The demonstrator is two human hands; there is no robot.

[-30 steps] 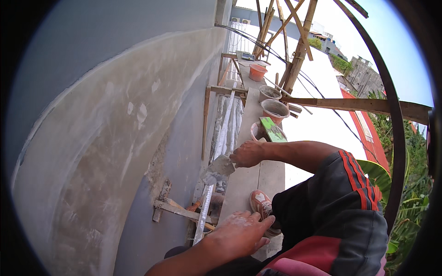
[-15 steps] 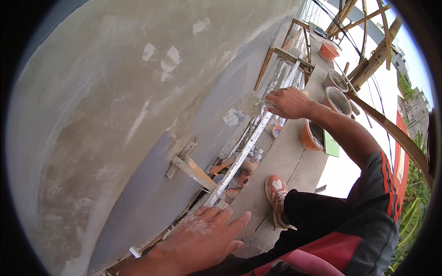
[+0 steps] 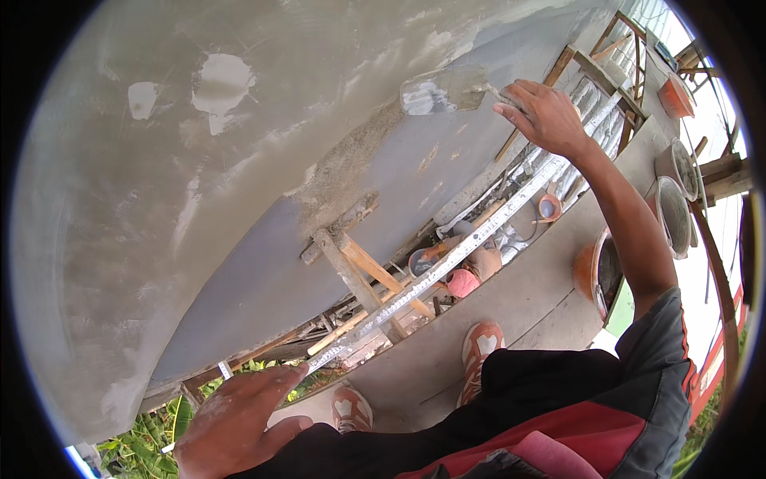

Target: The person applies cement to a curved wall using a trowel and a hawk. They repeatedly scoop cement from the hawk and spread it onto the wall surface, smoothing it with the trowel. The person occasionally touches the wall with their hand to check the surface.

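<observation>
My right hand (image 3: 545, 116) is raised against the grey wall (image 3: 263, 144) and grips a plastering trowel (image 3: 444, 89) whose blade carries wet grey mortar and lies flat on the wall. A rough strip of fresh mortar (image 3: 348, 172) runs down the wall below the blade. My left hand (image 3: 239, 415) is low at the left, fingers spread, resting on the end of a long metal straightedge (image 3: 447, 259) that leans along the wall's foot. My two orange-and-white shoes (image 3: 480, 349) stand on the concrete ledge (image 3: 527, 295).
Wooden braces (image 3: 359, 267) are fixed to the wall. Several mortar-filled buckets (image 3: 674, 215) and an orange pan (image 3: 594, 275) stand on the ledge at the right. A wooden trestle (image 3: 602, 68) stands farther along. Green plants (image 3: 152, 439) show below the ledge's gap.
My right hand has risen with the trowel from the ledge's buckets up to the wall. My view has swung toward the wall and down. My left hand stays on the straightedge.
</observation>
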